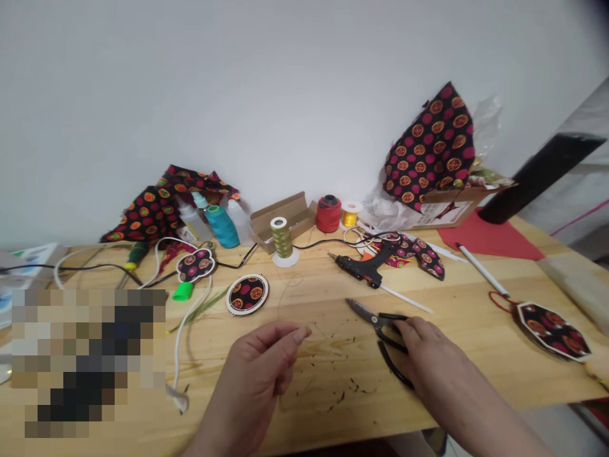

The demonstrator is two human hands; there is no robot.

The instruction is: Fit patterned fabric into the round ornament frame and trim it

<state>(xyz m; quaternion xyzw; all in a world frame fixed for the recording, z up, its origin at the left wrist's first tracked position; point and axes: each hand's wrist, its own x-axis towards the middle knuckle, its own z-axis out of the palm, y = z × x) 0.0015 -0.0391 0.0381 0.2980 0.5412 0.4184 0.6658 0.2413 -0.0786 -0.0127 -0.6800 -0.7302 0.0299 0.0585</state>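
Note:
My left hand is closed in a pinch above the table, with a fine, faint thread at its fingertips. My right hand has its fingers on the upper black handle of the scissors, which lie on the table with handles spread. Thin thread and several dark scraps are scattered between both hands. Beyond my left hand lies a round wood-rimmed piece with patterned fabric. Behind it stands an olive thread spool. A black glue gun with a white stick rests beyond the scissors.
At the left are a flower-shaped fabric piece, a green cap, a white cord and a blurred-out area. Teal and red spools stand along the wall. An octagonal fabric piece and a black roll are at the right.

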